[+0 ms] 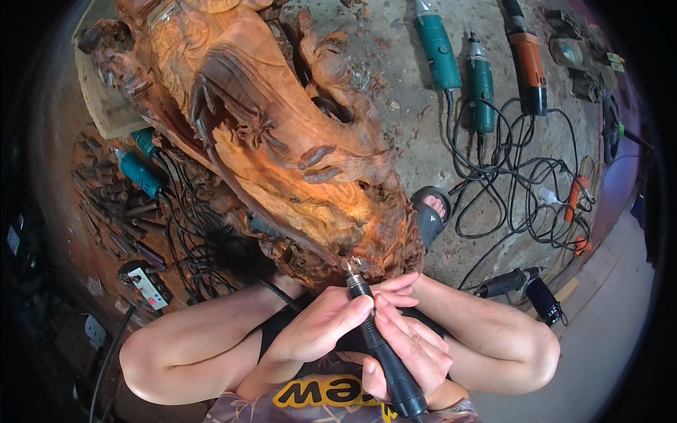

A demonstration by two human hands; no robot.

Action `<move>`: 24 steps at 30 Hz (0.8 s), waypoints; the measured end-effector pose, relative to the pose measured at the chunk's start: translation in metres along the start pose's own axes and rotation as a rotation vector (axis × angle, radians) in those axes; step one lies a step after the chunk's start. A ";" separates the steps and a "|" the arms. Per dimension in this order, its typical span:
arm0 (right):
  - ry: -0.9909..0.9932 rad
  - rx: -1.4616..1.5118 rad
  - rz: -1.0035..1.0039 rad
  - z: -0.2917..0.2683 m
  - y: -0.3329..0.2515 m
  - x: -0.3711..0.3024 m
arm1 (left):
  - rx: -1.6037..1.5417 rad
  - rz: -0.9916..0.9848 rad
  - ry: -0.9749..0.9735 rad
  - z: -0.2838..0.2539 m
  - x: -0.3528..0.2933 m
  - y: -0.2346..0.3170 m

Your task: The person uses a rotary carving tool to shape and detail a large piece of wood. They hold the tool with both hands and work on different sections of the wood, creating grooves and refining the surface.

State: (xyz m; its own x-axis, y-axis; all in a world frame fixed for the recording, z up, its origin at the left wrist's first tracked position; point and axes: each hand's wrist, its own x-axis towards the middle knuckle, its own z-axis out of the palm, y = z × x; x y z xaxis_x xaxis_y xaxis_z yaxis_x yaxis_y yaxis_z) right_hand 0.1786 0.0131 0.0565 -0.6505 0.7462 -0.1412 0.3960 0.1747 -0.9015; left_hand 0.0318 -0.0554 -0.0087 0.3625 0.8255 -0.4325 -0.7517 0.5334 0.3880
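A black rotary carving handpiece point(381, 347) slants up from my lap, its metal collet and thin bit pointing at the near end of a large carved wooden piece point(282, 134). My left hand point(324, 321) grips it near the front, with the thumb along its side. Farther back, my right hand point(416, 345) wraps its fingers round the body from the right. The bit's tip is at the rough, dark, knotty lower end of the wood; whether it touches cannot be made out. Flowing grooves and a carved dark leaf-like shape run over the orange-brown wood.
Green power grinders point(482, 88) and an orange one point(527, 67) lie on the concrete floor at the far right, above tangled black cords point(504, 176). At left are a teal grinder point(139, 173), loose bits point(120, 204) and a white power strip point(147, 287). A sandalled foot point(431, 215) stands beside the wood.
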 end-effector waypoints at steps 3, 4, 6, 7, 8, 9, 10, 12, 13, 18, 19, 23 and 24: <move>0.004 -0.003 0.008 0.003 -0.002 -0.001 | 0.115 0.053 0.025 0.000 0.000 0.005; -0.001 -0.008 0.006 0.003 -0.001 0.000 | 0.103 0.055 0.035 0.001 0.000 0.004; -0.008 -0.017 0.001 0.004 0.000 0.002 | 0.081 0.059 0.053 0.001 0.001 0.004; -0.007 -0.017 0.001 0.004 0.001 0.002 | 0.082 0.055 0.046 0.000 0.001 0.004; -0.007 -0.016 0.002 0.004 0.001 0.003 | 0.082 0.051 0.039 -0.001 0.001 0.003; -0.006 -0.015 0.003 0.004 0.002 0.004 | 0.082 0.047 0.034 -0.002 0.000 0.003; -0.015 -0.011 0.014 0.004 0.002 0.005 | 0.064 0.040 0.049 -0.002 0.000 0.002; -0.028 -0.006 0.032 0.002 0.000 0.009 | 0.033 0.030 0.077 -0.001 -0.001 0.000; -0.045 -0.013 0.032 -0.001 -0.004 0.014 | 0.029 0.026 0.085 0.000 -0.002 0.000; -0.124 0.004 0.097 -0.014 -0.006 0.021 | 0.037 -0.011 0.100 0.005 0.003 0.006; -0.140 0.002 0.067 -0.012 -0.002 0.018 | 0.035 -0.009 0.114 0.004 0.002 0.005; 0.004 0.109 0.105 -0.003 0.000 0.019 | 0.037 -0.013 0.125 0.004 0.002 0.004; 0.005 0.116 0.107 -0.002 0.000 0.018 | 0.040 -0.009 0.129 0.004 0.001 0.004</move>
State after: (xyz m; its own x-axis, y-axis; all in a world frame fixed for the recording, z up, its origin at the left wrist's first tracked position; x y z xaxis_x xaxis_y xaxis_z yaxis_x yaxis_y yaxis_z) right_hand 0.1681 0.0282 0.0548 -0.6051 0.7599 -0.2375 0.3852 0.0183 -0.9227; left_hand 0.0317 -0.0513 -0.0044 0.2933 0.7918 -0.5357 -0.7255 0.5493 0.4147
